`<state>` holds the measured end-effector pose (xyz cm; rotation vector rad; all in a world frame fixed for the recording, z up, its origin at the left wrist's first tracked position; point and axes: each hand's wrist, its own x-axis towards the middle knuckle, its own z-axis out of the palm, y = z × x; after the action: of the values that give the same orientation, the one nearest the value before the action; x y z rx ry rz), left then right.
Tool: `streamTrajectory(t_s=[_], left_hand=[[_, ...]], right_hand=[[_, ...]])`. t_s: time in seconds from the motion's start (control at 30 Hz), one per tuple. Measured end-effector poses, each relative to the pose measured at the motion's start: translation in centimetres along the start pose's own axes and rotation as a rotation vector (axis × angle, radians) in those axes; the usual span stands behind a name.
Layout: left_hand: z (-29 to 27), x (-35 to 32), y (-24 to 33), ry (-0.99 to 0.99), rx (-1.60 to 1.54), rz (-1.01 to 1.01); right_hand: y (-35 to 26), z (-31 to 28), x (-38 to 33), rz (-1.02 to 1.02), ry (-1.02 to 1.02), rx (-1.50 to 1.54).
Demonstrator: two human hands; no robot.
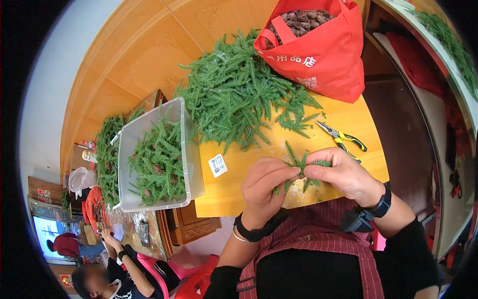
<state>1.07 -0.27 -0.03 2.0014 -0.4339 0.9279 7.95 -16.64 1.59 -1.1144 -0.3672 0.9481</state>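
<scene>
Close to the table's front edge, a small green pine sprig [294,155] with several short branches is pinched between both my hands. My left hand [268,183] grips its middle from the left with thumb and fingers closed. From the right, my right hand [344,174] presses thumb and fingers on the same sprig, and the two thumbs nearly meet. My fingers cover its centre. Just beyond the right hand lie long-nose pliers [343,140] with yellow and black handles. A large heap of green sprigs [234,89] spreads over the far part of the table.
A red bag [328,65] of pine cones [303,21] stands at the far right of the yellow table [224,197]. At the left is a clear plastic bin [193,169] with sprigs and cones, near a white label [217,165]. Another person [134,279] sits at lower left.
</scene>
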Motion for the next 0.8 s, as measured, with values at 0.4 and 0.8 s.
streamTrajectory(t_s=[0.4, 0.8], left_hand=[[1.2, -0.5, 1.7, 0.096, -0.283, -0.475], [1.6, -0.1, 1.6, 0.133, -0.379, -0.565]], right_hand=[[2.0, 0.1, 0.8, -0.617, 0.213, -0.373], [1.3, 0.7, 0.7, -0.447, 0.323, -0.214]])
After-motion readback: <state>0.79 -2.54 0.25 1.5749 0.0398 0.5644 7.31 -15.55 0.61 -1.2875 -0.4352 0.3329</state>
